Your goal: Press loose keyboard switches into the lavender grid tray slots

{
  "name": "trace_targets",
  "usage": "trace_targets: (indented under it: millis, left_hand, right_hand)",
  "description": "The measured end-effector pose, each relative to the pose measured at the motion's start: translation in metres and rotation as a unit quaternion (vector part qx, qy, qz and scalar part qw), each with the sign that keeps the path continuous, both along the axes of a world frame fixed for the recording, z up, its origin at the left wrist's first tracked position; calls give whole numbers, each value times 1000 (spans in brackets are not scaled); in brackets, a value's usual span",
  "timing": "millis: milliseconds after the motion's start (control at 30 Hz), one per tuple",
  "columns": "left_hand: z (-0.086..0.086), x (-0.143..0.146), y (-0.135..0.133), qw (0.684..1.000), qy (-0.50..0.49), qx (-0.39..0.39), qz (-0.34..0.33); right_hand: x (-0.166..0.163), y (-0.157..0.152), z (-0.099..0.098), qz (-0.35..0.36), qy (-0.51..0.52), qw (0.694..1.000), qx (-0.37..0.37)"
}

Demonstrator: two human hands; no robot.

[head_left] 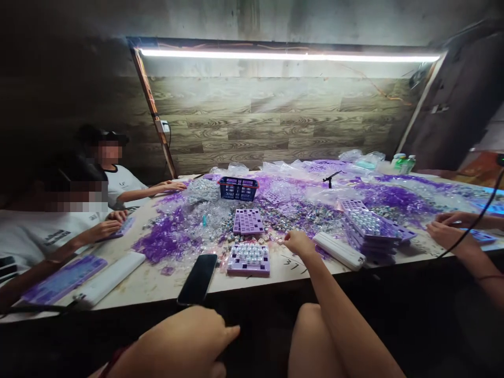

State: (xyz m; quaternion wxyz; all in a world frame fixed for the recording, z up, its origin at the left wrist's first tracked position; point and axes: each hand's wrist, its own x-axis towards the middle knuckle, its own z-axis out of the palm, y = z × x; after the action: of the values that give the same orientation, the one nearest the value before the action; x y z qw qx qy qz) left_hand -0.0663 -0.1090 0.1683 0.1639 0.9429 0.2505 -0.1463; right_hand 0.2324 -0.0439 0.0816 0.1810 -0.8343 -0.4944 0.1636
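My right hand [300, 244] is on the table at the near edge of a spread of small loose pieces [271, 231]. Its fingers are pinched together; what they hold, if anything, is too small to make out. To its left lies a purple keyboard-like base [249, 268] with clear rounded pieces set in rows. Behind that sit purple plates [248, 221] with square holes. My left hand [189, 336] is low in front of the table edge, one finger pointing right and apart from another. It holds nothing that I can see. A black phone [198, 278] lies just beyond it.
A dark blue basket [238, 190] stands mid-table among clear and purple plastic bits. Stacked purple bases [364, 231] and a white bar [338, 251] lie right. Another white bar [112, 278] lies left. Two people sit at left; a co-worker's hands [452, 228] work at right.
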Motion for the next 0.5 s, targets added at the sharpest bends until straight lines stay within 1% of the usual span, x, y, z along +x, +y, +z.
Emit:
trace_targets:
  millis: [67, 100, 167, 233, 267, 300, 367, 433, 500]
  left_hand:
    - [-5, 16, 25, 1000, -9, 9, -17]
    - [-7, 23, 39, 999, -27, 28, -18]
    - [-12, 30, 65, 995, -45, 90, 8]
    - [-18, 24, 89, 987, -8, 146, 58]
    - [-21, 15, 98, 985, 2, 159, 73]
    - [-24, 3, 107, 983, 12, 157, 95]
    - [-33, -32, 120, 976, 30, 145, 162]
    - [-46, -79, 128, 961, 10, 150, 231]
    - [-63, -133, 135, 939, -12, 180, 292]
  right_hand:
    - [16, -9, -5, -46, -42, 998, 0]
    - [21, -12, -8, -55, -58, 997, 1]
    - [25, -16, -16, -52, -86, 995, 12]
    - [25, -16, -24, -35, -108, 993, 26]
    - [24, -15, -28, -27, -116, 992, 31]
    - [23, -13, -32, -19, -122, 992, 35]
    - [21, -8, -39, -9, -126, 991, 41]
    - [21, -3, -45, -6, -124, 991, 48]
    - [23, 1, -49, -4, -123, 991, 53]
